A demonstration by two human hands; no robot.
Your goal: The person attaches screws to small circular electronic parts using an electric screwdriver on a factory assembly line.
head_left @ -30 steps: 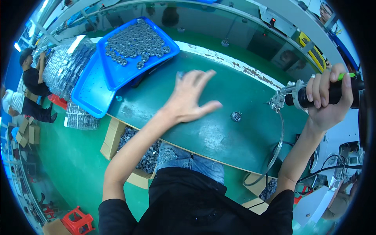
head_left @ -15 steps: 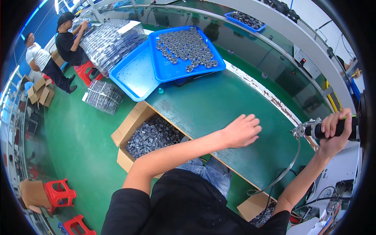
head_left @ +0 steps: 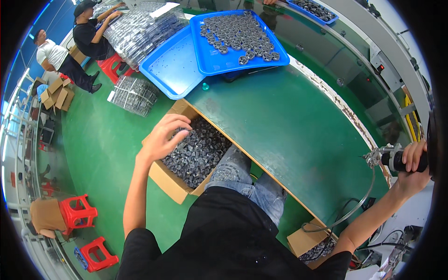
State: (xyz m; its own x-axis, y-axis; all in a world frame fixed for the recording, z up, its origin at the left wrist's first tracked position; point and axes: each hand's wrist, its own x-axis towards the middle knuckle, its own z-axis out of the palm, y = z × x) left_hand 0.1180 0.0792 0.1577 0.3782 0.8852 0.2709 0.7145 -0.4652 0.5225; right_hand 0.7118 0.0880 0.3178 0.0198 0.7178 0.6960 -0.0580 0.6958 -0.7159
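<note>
My left hand (head_left: 163, 136) is over an open cardboard box (head_left: 170, 184) filled with small dark, shiny round parts (head_left: 198, 156). Its fingers are slightly curled, with the thumb apart from them, and I make out nothing held. At the far right, my right hand (head_left: 414, 163) wraps round a black cylindrical tool (head_left: 395, 160). A metal fitting (head_left: 373, 157) sticks out of the tool toward the left, with a clear hose (head_left: 368, 191) hanging from it. Part of the tool's right end is hidden by my hand and the dark picture rim.
A blue tray (head_left: 212, 69) of round metal parts overlaps another blue tray (head_left: 175, 74) on the green table (head_left: 280, 121). A small teal piece (head_left: 205, 87) lies nearby. A second parts box (head_left: 301, 238) stands below right. Two people, red stools (head_left: 79, 212) and wrapped stacks (head_left: 135, 95) are left.
My left hand has moved left from above the green table to over the parts box. My right hand keeps its grip on the tool. The whole view has shifted slightly.
</note>
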